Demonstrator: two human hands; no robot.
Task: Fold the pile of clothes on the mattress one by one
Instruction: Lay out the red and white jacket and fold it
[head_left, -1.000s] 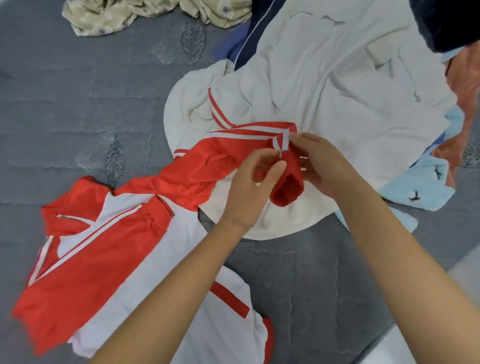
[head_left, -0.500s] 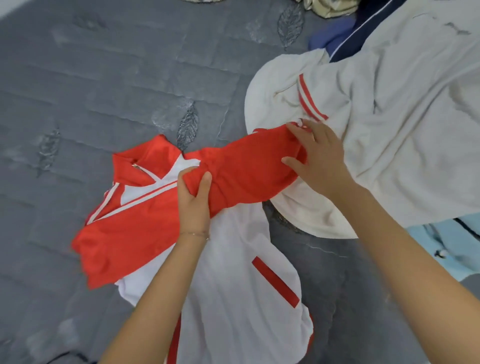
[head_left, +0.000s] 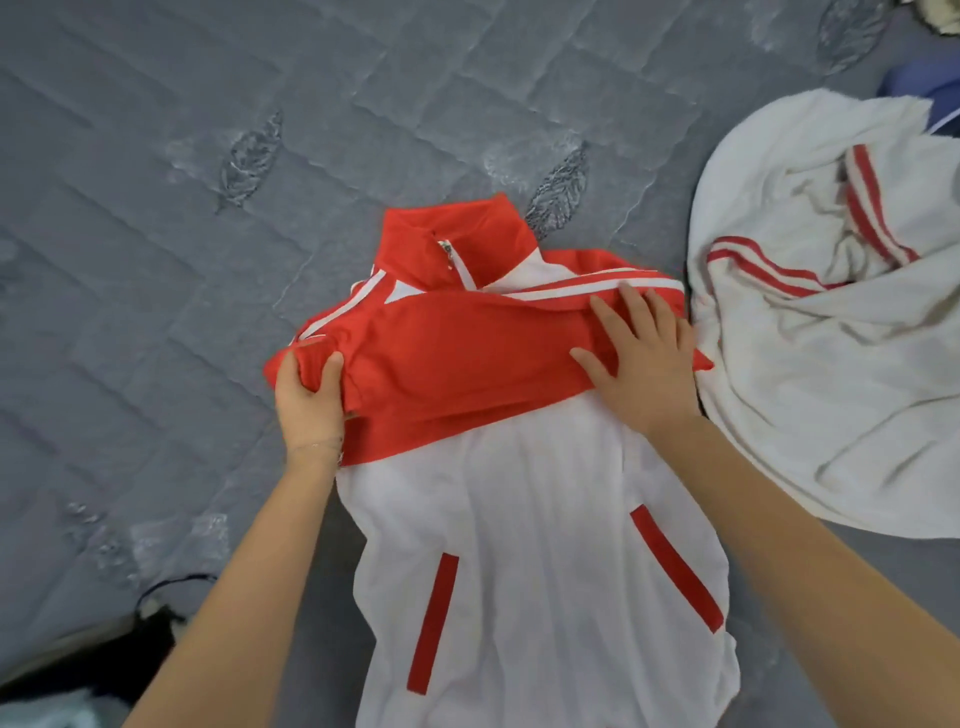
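Now the red-and-white jacket lies front-up on the grey mattress, with its collar pointing away from you and its hem toward you. Half a second ago it lay askew, with the red sleeve stretched out to the right onto the cream garment. That sleeve is now folded leftward across the chest. Your left hand grips the sleeve's left end at the jacket's left edge, its fingers and thumb clamped on the cloth; earlier it held the sleeve near the shoulder. Your right hand lies flat on the sleeve at the right shoulder, its fingers straight and spread apart, pressing down. The cream garment, red-striped, sits just beside that shoulder.
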